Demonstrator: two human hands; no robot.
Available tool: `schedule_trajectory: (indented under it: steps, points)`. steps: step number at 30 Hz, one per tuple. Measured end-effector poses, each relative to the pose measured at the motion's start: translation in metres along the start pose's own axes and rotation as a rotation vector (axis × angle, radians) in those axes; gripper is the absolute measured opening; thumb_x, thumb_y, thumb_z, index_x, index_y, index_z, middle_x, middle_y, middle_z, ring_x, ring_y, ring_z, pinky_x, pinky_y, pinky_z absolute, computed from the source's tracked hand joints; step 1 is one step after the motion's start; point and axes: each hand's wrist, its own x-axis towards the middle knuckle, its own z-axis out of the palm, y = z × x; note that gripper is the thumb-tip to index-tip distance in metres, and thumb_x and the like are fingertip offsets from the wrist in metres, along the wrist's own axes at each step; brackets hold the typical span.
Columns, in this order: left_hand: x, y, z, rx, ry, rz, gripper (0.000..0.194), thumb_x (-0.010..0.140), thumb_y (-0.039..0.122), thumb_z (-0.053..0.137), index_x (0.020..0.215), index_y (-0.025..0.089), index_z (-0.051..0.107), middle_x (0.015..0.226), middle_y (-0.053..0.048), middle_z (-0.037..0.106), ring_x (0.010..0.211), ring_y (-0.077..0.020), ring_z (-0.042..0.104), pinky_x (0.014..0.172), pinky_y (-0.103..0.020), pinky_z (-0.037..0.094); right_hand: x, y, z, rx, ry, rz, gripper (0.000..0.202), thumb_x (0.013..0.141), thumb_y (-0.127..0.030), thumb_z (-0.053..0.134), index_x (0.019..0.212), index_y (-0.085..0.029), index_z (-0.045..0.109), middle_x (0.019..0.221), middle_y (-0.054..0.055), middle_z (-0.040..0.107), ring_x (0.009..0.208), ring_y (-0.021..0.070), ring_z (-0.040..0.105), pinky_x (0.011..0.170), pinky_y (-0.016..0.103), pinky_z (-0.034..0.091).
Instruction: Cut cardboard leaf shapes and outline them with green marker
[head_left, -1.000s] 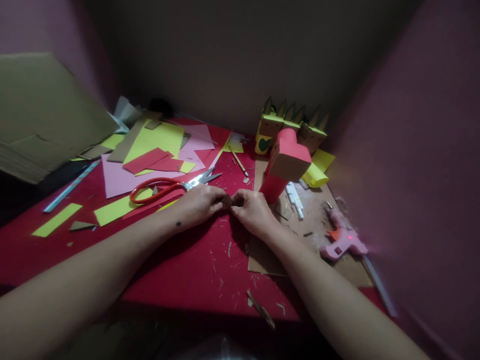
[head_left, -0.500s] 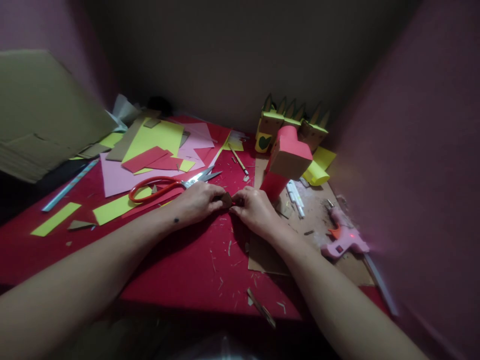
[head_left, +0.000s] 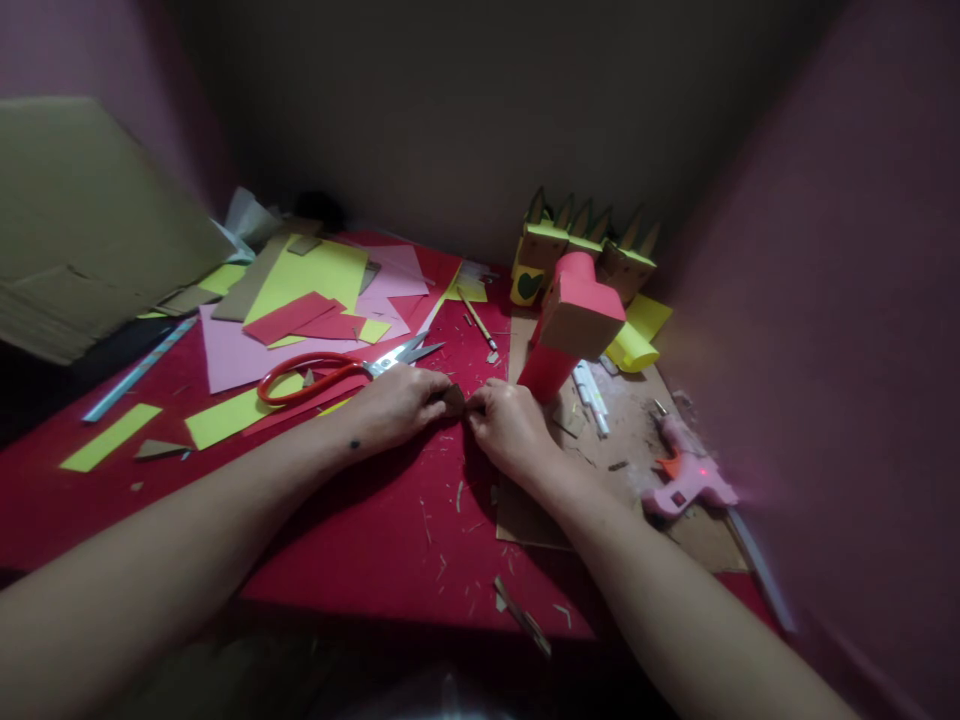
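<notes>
Between the thumb and fingers of my left hand [head_left: 405, 405] is a small brown cardboard piece [head_left: 454, 402]. My right hand [head_left: 510, 420] is closed in a pinch at the right end of that piece; what its fingertips grip is too small to make out. Red-handled scissors [head_left: 322, 375] lie just beyond my left wrist, blades pointing right. Close behind my right hand stands a red paper-covered tube with a boxy top [head_left: 574, 310]. Thin cardboard shavings are scattered on the red tabletop [head_left: 360, 560] around my hands.
A pink glue gun [head_left: 690, 475], its red light lit, lies on a cardboard sheet [head_left: 540, 515] at right. Yellow spiked cardboard figures [head_left: 585, 240] stand behind. Coloured paper [head_left: 315, 270], a pencil [head_left: 478, 318] and a striped stick [head_left: 139, 370] lie around. A large cardboard panel [head_left: 90, 220] leans at left.
My right hand has shifted slightly right and down, its fingertips drawing a little away from the cardboard piece. The left hand stays nearly still.
</notes>
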Motion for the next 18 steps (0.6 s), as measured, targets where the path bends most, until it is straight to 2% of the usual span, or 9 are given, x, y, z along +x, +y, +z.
schedule_trajectory:
  steps: [4,10,13,16,18]
  points:
    - [0.000,0.000,0.002,0.008,0.007,-0.005,0.017,0.094,0.021,0.066,0.093,0.023,0.083,0.092,-0.004,0.087,0.085,-0.0206,0.077,0.081,-0.031,0.052,-0.001,-0.004,0.001,0.003,-0.010,0.025,0.024,0.094,-0.004,0.069,0.082,-0.017,0.086,0.096,0.014,0.085,0.087,0.0265,0.076,0.074,0.034,0.052]
    - [-0.001,0.003,0.001,0.019,0.010,0.007,0.017,0.095,0.021,0.064,0.090,0.021,0.081,0.089,-0.004,0.086,0.081,-0.0202,0.076,0.078,-0.031,0.052,0.000,-0.004,0.002,0.028,0.002,0.029,0.023,0.091,-0.003,0.071,0.079,-0.018,0.084,0.094,0.012,0.084,0.084,0.0250,0.075,0.075,0.033,0.053]
    - [-0.001,0.005,-0.001,0.026,0.011,0.022,0.018,0.095,0.022,0.064,0.089,0.022,0.081,0.086,-0.003,0.085,0.078,-0.0187,0.075,0.075,-0.029,0.051,0.001,-0.001,0.001,0.056,0.025,0.022,0.020,0.090,-0.001,0.072,0.087,-0.016,0.085,0.096,0.012,0.083,0.086,0.0234,0.076,0.078,0.032,0.055]
    - [-0.002,0.005,-0.002,0.039,0.025,0.037,0.017,0.094,0.022,0.065,0.087,0.023,0.081,0.081,-0.002,0.083,0.074,-0.0170,0.071,0.072,-0.028,0.048,0.004,0.004,0.002,0.217,0.043,0.002,0.021,0.085,0.000,0.079,0.097,-0.016,0.086,0.098,0.009,0.084,0.086,0.0210,0.076,0.079,0.030,0.057]
    - [-0.002,0.005,-0.001,0.046,0.036,0.049,0.017,0.092,0.022,0.065,0.086,0.023,0.081,0.079,-0.001,0.082,0.072,-0.0169,0.069,0.071,-0.028,0.048,0.006,0.007,0.004,0.367,0.026,-0.016,0.022,0.084,0.001,0.081,0.092,-0.019,0.086,0.093,0.005,0.086,0.085,0.0203,0.078,0.080,0.029,0.058]
